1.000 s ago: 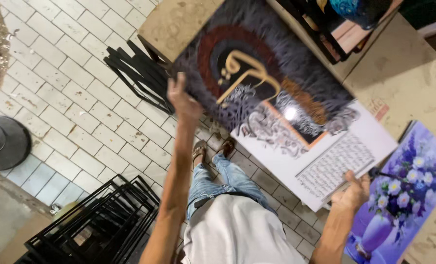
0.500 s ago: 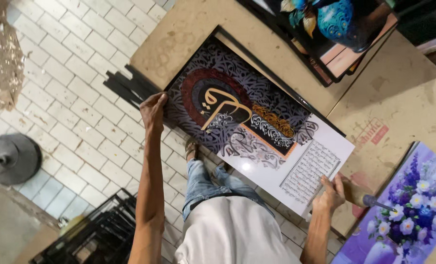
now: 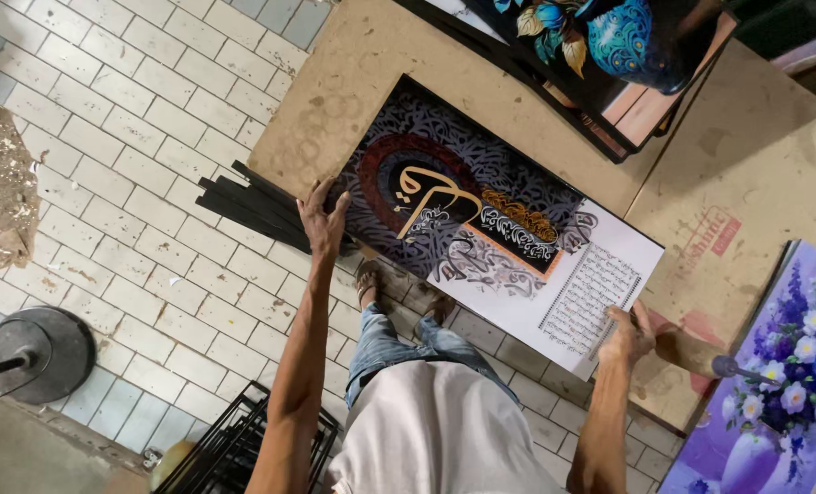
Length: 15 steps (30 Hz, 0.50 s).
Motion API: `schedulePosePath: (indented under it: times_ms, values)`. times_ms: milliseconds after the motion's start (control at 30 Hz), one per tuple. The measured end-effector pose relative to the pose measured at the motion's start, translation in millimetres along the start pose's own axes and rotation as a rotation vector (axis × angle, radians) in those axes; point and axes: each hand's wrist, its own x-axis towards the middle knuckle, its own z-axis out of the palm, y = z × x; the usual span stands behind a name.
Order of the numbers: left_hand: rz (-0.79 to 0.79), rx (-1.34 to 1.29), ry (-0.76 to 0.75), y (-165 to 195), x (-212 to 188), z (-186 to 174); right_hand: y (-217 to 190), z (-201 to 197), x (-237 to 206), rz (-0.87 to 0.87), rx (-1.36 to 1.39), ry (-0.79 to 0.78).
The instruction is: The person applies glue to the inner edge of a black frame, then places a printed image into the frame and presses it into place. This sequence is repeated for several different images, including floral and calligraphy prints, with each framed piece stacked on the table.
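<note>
While I scan from the left, I pass a round grey stand base (image 3: 33, 352) well away from my left hand (image 3: 324, 215), then a stack of black frames (image 3: 234, 448) down below that arm. A bundle of black frame strips (image 3: 252, 206) lies just beside the left hand, whose fingers are spread over the dark end of the calligraphy print (image 3: 481, 229). Half a second ago this print was tilted up off the surface; now it sits lower and flatter on the brown board (image 3: 353, 82), so I judge it is being laid down there. At the white end, my right hand (image 3: 629, 334) pinches the corner, thumb on top. Beyond the print, above the right hand, leans a peacock painting (image 3: 609, 37); to the right of that hand lies a purple flower painting (image 3: 783, 375).
</note>
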Motion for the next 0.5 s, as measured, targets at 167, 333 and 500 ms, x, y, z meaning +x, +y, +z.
schedulePosePath:
  times_ms: [167, 333, 500]
  values:
    - [0.033, -0.033, -0.024, -1.0, -7.7, -4.3, -3.7, 0.4, 6.9, 0.057, -0.035, 0.04]
    - [0.196, 0.122, -0.087, 13.0, -11.6, -9.2, -9.1, 4.7, 9.5, 0.041, -0.086, -0.008]
    - [0.124, 0.053, -0.047, -3.9, -14.2, -17.0, -10.4, -1.7, 9.2, -0.043, -0.356, -0.046]
